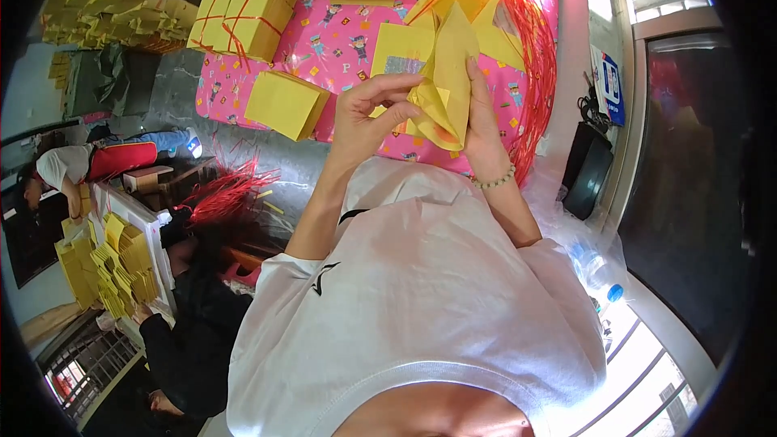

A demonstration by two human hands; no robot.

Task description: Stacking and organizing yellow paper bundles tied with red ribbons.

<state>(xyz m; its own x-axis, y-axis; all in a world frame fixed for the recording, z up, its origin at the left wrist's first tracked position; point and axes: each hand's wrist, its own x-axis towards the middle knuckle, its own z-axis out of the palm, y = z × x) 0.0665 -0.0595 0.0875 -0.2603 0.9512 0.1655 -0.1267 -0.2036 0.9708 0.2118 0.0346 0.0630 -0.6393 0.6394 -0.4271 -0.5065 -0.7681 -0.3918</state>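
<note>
Above the near edge of the pink patterned table cover [348, 28] I hold a folded wad of yellow paper [452, 57] upright. My right hand [484, 121], with a beaded bracelet on its wrist, is closed round the wad's right side. The thumb and fingers of my left hand [368, 113] pinch the paper's lower left flap, which curls open toward me. Behind the wad lies a flat yellow sheet [396, 36] with a greyish patch on it. To the left of my left hand rests a short stack of yellow paper [279, 105].
Yellow bundles tied with red string [251, 4] stand at the table's far left. Long red strings [530, 73] hang along its right side. At the left, two people work by a table with yellow paper stacks [125, 267]. A plastic bottle [599, 271] is at my right.
</note>
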